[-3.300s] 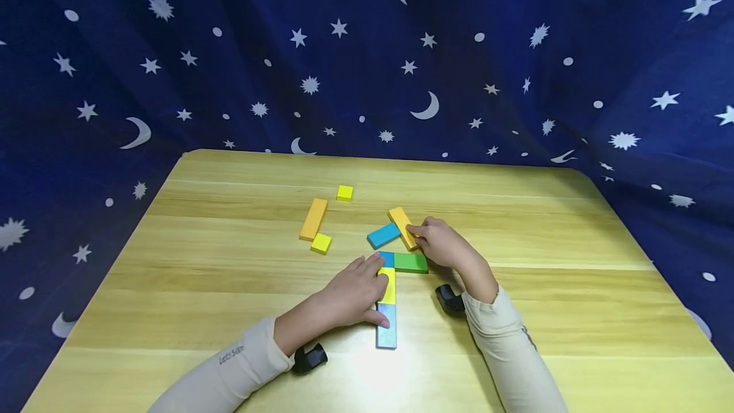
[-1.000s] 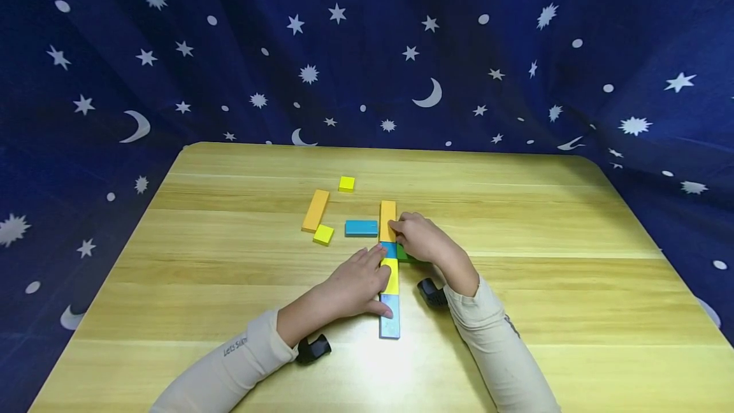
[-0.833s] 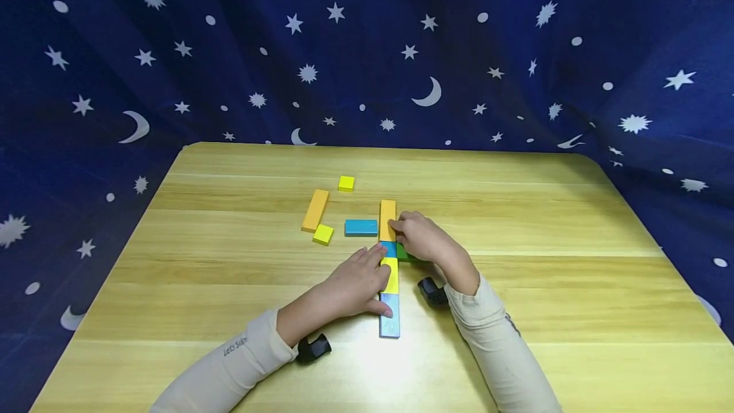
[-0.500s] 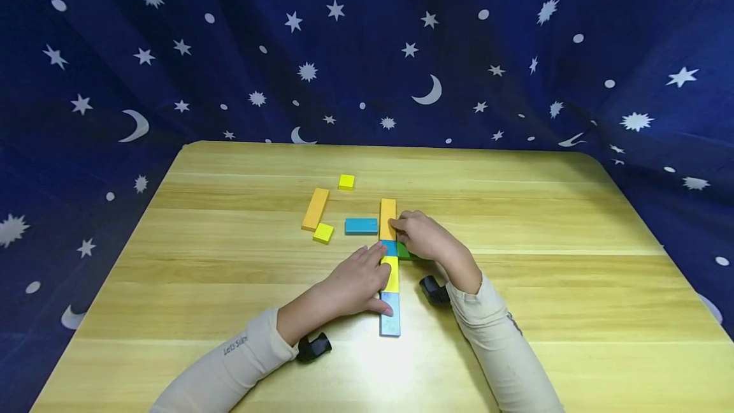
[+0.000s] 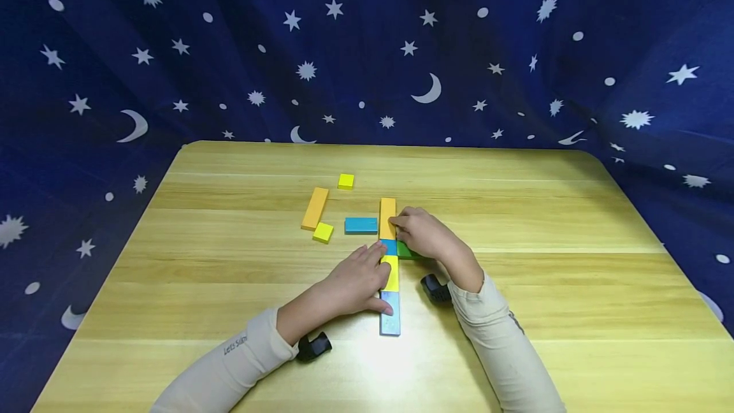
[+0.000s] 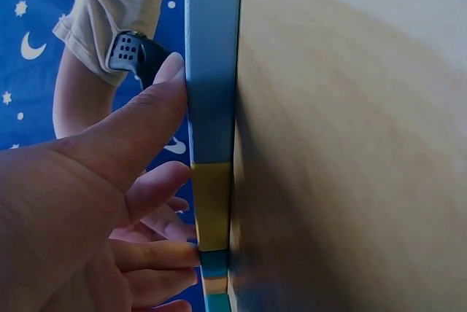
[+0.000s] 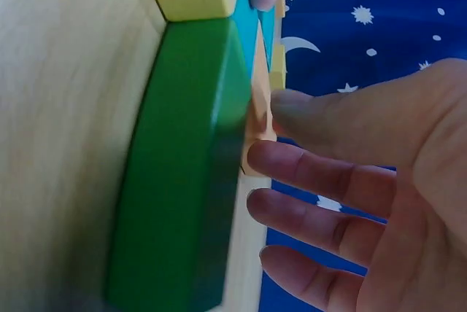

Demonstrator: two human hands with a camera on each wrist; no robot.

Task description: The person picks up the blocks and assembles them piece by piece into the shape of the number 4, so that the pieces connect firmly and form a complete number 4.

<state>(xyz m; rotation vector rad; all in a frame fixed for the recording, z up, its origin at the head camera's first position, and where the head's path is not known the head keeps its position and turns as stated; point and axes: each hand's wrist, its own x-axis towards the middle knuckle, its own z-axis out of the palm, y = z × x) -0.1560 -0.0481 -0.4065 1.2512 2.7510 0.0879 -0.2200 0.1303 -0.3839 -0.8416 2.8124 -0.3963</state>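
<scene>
A column of flat toy blocks lies on the table: light blue block (image 5: 390,326), yellow block (image 5: 392,280), small blue block (image 5: 389,247) and orange block (image 5: 387,206) at the far end. Spread along it, my left hand (image 5: 351,282) rests its thumb on the light blue block and its fingertips on the yellow and small blue ones. My right hand (image 5: 425,234) touches the orange block, its thumb on top and index fingertip at the right edge. A green block (image 7: 175,159) extends right from the small blue block, partly hidden under the right hand in the head view.
Left of the orange block, a blue block (image 5: 361,226) lies crosswise. Farther left are another orange block (image 5: 315,208) and a yellow square block (image 5: 323,232), with a second yellow square (image 5: 346,181) beyond. A blue star-patterned cloth (image 5: 355,50) hangs behind the wooden table (image 5: 545,209).
Over the last few seconds, the right hand has turned the slanted orange block straight into line with the column, and the nearby blue block now lies crosswise. The left hand keeps its place.
</scene>
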